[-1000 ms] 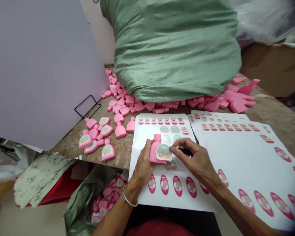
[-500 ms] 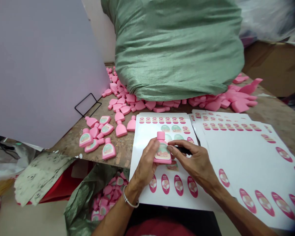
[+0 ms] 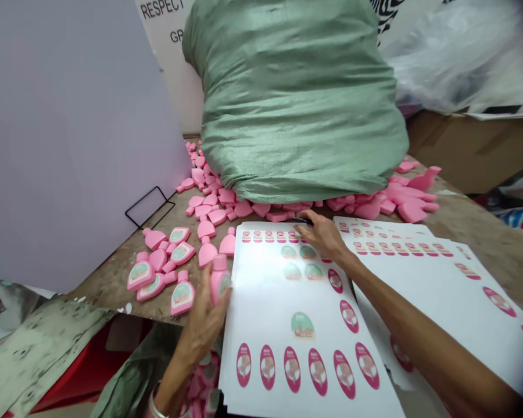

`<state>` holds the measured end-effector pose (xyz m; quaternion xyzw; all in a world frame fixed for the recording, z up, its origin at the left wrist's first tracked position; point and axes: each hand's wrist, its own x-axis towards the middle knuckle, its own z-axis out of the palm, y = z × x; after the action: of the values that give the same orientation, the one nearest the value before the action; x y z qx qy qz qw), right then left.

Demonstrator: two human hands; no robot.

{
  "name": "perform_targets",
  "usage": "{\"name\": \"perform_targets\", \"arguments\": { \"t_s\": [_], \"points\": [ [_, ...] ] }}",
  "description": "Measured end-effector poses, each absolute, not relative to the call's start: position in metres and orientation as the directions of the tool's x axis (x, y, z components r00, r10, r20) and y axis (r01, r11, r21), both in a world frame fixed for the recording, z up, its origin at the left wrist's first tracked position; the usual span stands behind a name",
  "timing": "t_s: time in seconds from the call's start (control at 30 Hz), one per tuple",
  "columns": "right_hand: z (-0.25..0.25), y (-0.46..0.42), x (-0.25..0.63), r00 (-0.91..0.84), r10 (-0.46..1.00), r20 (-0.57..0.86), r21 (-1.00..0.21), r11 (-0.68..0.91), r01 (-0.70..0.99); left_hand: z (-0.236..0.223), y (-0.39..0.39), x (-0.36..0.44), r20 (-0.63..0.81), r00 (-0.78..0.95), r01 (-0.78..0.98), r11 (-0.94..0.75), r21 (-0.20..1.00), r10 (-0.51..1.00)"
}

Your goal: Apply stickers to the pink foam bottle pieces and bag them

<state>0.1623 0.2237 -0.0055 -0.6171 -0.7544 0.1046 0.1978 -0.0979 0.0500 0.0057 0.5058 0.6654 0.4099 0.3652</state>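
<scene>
The left hand (image 3: 203,325) has swung off the label sheet (image 3: 261,313), fingers curled round a pink bottle (image 3: 218,280); the right hand (image 3: 325,235) pinches a black tool (image 3: 303,220) by a green woven sack (image 3: 296,116).

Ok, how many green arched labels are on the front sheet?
5 green arched labels: four in a block near the top of the front sheet, one alone lower down. The right hand could hide another.

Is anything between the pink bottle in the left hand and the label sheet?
Nothing visible: the pink bottle in the left hand is just beside the left edge of the white label sheet.
</scene>
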Motion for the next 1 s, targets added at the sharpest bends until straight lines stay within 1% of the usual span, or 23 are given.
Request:
{"name": "perform_targets", "arguments": {
  "t_s": [0.03, 0.1, 0.17, 0.23, 0.3, 0.33, 0.37, 0.4, 0.43, 0.47, 0.5, 0.53, 0.57, 0.6, 0.63, 0.67, 0.7, 0.73, 0.77, 0.8, 0.83, 0.9, 1.0],
  "points": [
    [-0.005, 0.243, 0.159, -0.212, 0.967, 0.142, -0.333, 0.248, 0.910, 0.001, 0.054, -0.109, 0.020, -0.284, 0.507, 0.132, 0.852, 0.959],
    [-0.002, 0.276, 0.151, -0.287, 0.955, 0.077, -0.274, 0.297, 0.915, -0.004, 0.063, -0.123, 0.190, -0.310, 0.709, 0.094, 0.699, 0.931],
    [0.003, 0.295, 0.143, -0.324, 0.945, 0.036, -0.245, 0.323, 0.914, -0.001, 0.071, -0.124, 0.346, -0.268, 0.840, 0.043, 0.541, 0.899],
    [0.010, 0.297, 0.139, -0.360, 0.933, 0.023, -0.206, 0.357, 0.911, 0.007, 0.079, -0.114, 0.464, -0.189, 0.912, -0.020, 0.409, 0.866],
    [0.019, 0.281, 0.140, -0.391, 0.919, 0.042, -0.168, 0.393, 0.904, 0.019, 0.086, -0.097, 0.516, -0.081, 0.946, -0.097, 0.309, 0.853],
    [0.026, 0.267, 0.142, -0.433, 0.899, 0.072, -0.140, 0.439, 0.888, 0.026, 0.089, -0.086, 0.519, -0.012, 0.954, -0.146, 0.263, 0.855],
    [0.033, 0.250, 0.145, -0.482, 0.870, 0.102, -0.116, 0.492, 0.863, 0.032, 0.092, -0.075, 0.507, 0.070, 0.954, -0.206, 0.218, 0.859],
    [0.041, 0.232, 0.148, -0.574, 0.806, 0.146, -0.085, 0.588, 0.804, 0.038, 0.094, -0.064, 0.475, 0.164, 0.944, -0.278, 0.179, 0.864],
    [0.049, 0.213, 0.151, -0.663, 0.729, 0.171, -0.082, 0.681, 0.728, 0.043, 0.095, -0.053, 0.424, 0.259, 0.923, -0.352, 0.157, 0.868],
    [0.055, 0.194, 0.155, -0.724, 0.666, 0.177, -0.131, 0.745, 0.654, 0.048, 0.095, -0.044, 0.350, 0.338, 0.896, -0.412, 0.163, 0.874],
    [0.060, 0.177, 0.160, -0.758, 0.626, 0.186, -0.218, 0.778, 0.589, 0.051, 0.094, -0.037, 0.265, 0.389, 0.871, -0.446, 0.206, 0.882],
    [0.061, 0.160, 0.165, -0.755, 0.627, 0.192, -0.330, 0.765, 0.553, 0.053, 0.092, -0.031, 0.180, 0.411, 0.847, -0.448, 0.287, 0.893],
    [0.059, 0.145, 0.170, -0.721, 0.666, 0.192, -0.442, 0.714, 0.543, 0.054, 0.088, -0.027, 0.109, 0.402, 0.818, -0.410, 0.403, 0.909],
    [0.054, 0.131, 0.175, -0.659, 0.729, 0.186, -0.533, 0.638, 0.556, 0.052, 0.083, -0.025, 0.054, 0.364, 0.768, -0.333, 0.547, 0.930],
    [0.046, 0.118, 0.180, -0.578, 0.797, 0.176, -0.590, 0.555, 0.586, 0.048, 0.077, -0.024, 0.002, 0.310, 0.677, -0.222, 0.702, 0.951],
    [0.035, 0.106, 0.183, -0.490, 0.854, 0.172, -0.614, 0.482, 0.625, 0.043, 0.071, -0.024, -0.060, 0.255, 0.535, -0.090, 0.840, 0.965],
    [0.023, 0.094, 0.186, -0.414, 0.892, 0.181, -0.604, 0.433, 0.669, 0.036, 0.064, -0.025, -0.130, 0.209, 0.357, 0.048, 0.933, 0.969],
    [0.011, 0.083, 0.187, -0.367, 0.907, 0.206, -0.567, 0.417, 0.710, 0.029, 0.057, -0.025, -0.205, 0.176, 0.179, 0.173, 0.969, 0.963],
    [0.000, 0.073, 0.186, -0.346, 0.905, 0.248, -0.514, 0.425, 0.745, 0.021, 0.051, -0.024, -0.269, 0.157, 0.031, 0.267, 0.963, 0.950],
    [-0.010, 0.064, 0.185, -0.345, 0.892, 0.292, -0.452, 0.447, 0.772, 0.015, 0.046, -0.023, -0.309, 0.141, -0.071, 0.321, 0.944, 0.940],
    [-0.017, 0.056, 0.183, -0.353, 0.876, 0.329, -0.394, 0.467, 0.792, 0.009, 0.042, -0.021, -0.323, 0.118, -0.127, 0.336, 0.933, 0.939],
    [-0.025, 0.046, 0.180, -0.363, 0.853, 0.374, -0.312, 0.485, 0.817, 0.002, 0.037, -0.016, -0.303, 0.051, -0.139, 0.307, 0.942, 0.952],
    [-0.025, 0.041, 0.178, -0.361, 0.847, 0.391, -0.283, 0.484, 0.828, -0.001, 0.036, -0.010, -0.290, -0.007, -0.104, 0.288, 0.952, 0.957]
  ]
}}
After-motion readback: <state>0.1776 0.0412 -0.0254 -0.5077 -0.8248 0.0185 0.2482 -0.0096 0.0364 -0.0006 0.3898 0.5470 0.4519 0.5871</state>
